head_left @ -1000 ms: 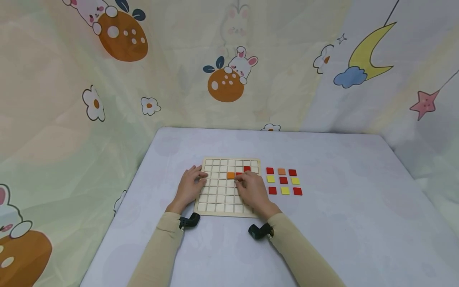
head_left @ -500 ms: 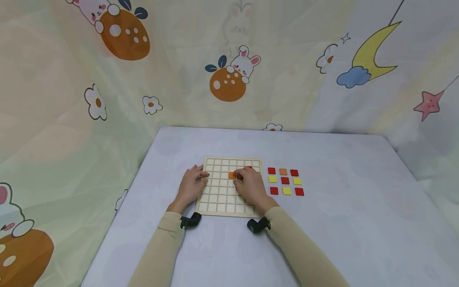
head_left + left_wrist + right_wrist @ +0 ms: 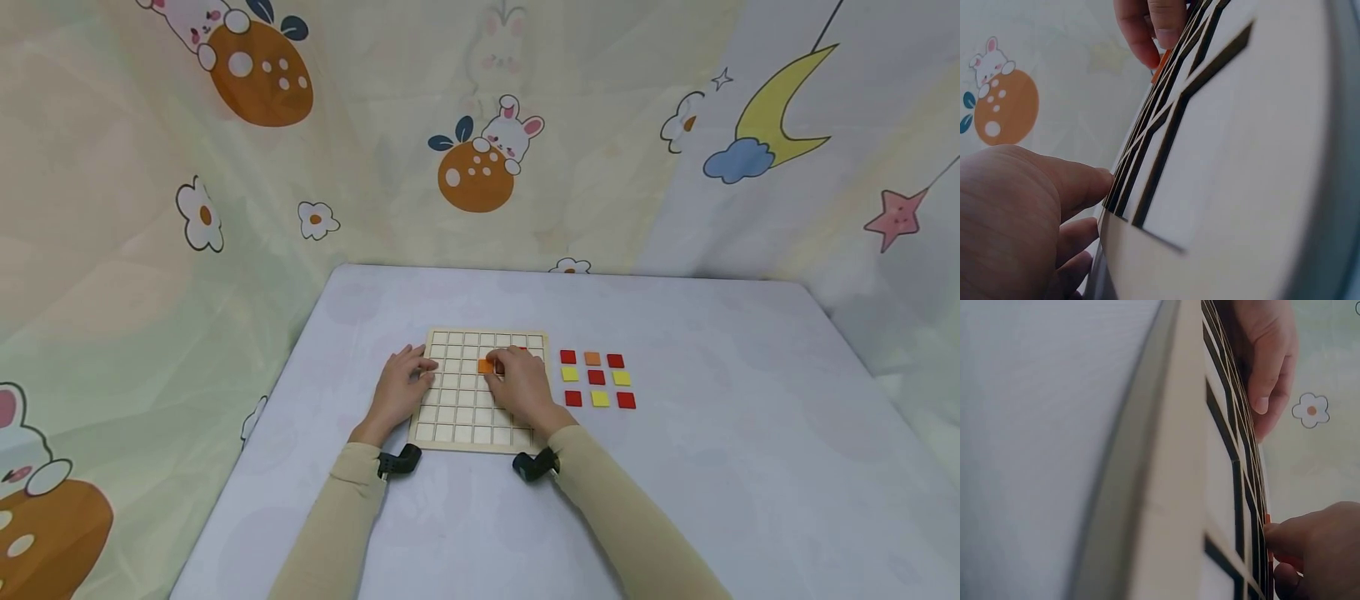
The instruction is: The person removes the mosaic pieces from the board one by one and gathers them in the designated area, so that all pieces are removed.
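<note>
A pale wooden grid board [image 3: 453, 408] lies on the table with an orange square tile [image 3: 485, 367] in one of its cells. My right hand [image 3: 521, 387] reaches over the board, its index finger and thumb at the two sides of the orange tile, pinching it in place. A red tile [image 3: 522, 348] shows just behind the knuckles; other cells there are hidden by the hand. At the board's left edge my left hand [image 3: 397, 387] holds the board, thumb on the rim and fingers beside it, as the left wrist view shows with the thumb [image 3: 1088, 187].
Right of the board, several loose red, yellow and orange tiles lie in rows, among them a red tile [image 3: 596, 377], a yellow tile [image 3: 600, 399] and an orange tile [image 3: 592, 359]. A white-covered table [image 3: 750, 467] carries everything, with a printed curtain [image 3: 360, 125] behind.
My right hand has shifted slightly left and forward over the board, covering the red tile beside the orange one. The left hand stays at the board's edge; the loose tiles lie as before.
</note>
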The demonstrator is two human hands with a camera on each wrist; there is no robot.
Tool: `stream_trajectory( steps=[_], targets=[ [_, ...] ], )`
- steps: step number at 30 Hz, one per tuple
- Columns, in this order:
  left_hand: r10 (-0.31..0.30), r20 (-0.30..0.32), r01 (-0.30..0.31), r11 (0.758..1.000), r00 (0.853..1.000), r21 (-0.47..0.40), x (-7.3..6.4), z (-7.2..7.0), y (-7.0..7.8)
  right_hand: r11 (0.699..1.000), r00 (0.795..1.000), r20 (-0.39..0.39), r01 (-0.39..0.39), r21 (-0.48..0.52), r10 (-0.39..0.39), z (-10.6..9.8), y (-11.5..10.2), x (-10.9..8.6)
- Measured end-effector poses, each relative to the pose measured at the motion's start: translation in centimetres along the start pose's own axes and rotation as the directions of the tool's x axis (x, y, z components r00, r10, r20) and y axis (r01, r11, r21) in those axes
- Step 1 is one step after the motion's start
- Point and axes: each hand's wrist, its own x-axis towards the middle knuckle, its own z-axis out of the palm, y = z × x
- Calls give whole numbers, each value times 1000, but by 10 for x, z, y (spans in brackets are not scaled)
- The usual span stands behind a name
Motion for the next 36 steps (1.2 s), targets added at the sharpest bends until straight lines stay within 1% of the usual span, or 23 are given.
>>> stream_trajectory(
  steps=[16,24,28,36],
  targets=[
    [8,-3,-8,1000,1000,2,-1,0,-1,1000,1000,-2,-19,11,19,0,-1,1],
    [5,-4,-5,1000,1000,1,-1,0,0,999,999,17,-42,29,42,0,-3,2],
    [7,-5,-7,1000,1000,3,-1,0,-1,999,999,4,-44,31,43,0,-4,2],
    [14,-9,-14,1000,1000,0,-1,0,0,999,998,-47,-41,24,42,2,-7,1]
  ],
)
